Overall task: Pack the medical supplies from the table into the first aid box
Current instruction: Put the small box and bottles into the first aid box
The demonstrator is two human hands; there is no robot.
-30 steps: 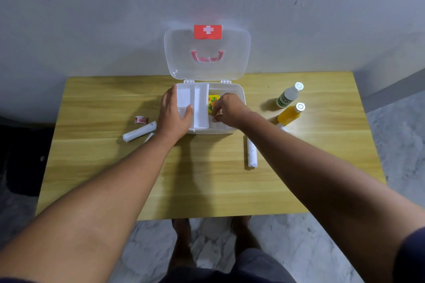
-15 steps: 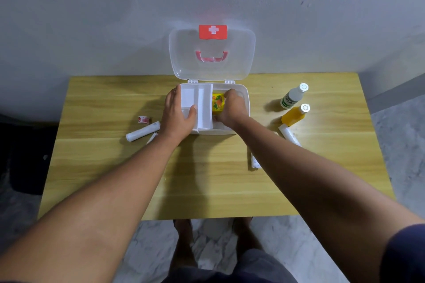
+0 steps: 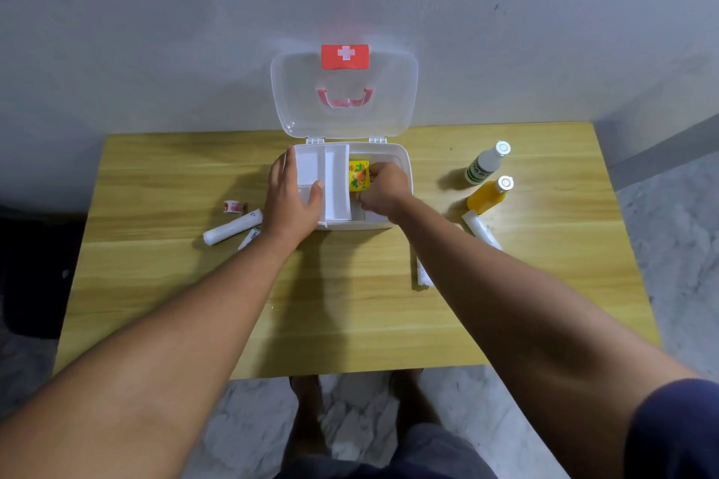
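Note:
The white first aid box (image 3: pixel 402 163) stands open at the back middle of the table, its clear lid (image 3: pixel 344 89) leaning on the wall. My left hand (image 3: pixel 291 198) grips the box's left side, thumb over the white inner tray (image 3: pixel 328 183). My right hand (image 3: pixel 383 191) is inside the right half, fingers closed on a small yellow packet (image 3: pixel 358 175). On the table lie a white bandage roll (image 3: pixel 232 232), a small red-and-white tape roll (image 3: pixel 234 206), a white bottle (image 3: pixel 486 163), an orange bottle (image 3: pixel 490 194) and two more white rolls (image 3: pixel 480 229) (image 3: pixel 422 272).
The wooden table (image 3: pixel 350 315) stands against a grey wall. A thin white tube (image 3: pixel 249 239) lies beside my left wrist. A dark object (image 3: pixel 35 268) sits on the floor to the left. My feet show below the front edge.
My right hand has gone deeper into the box's right half with the yellow packet. My left hand stays on the box's left side.

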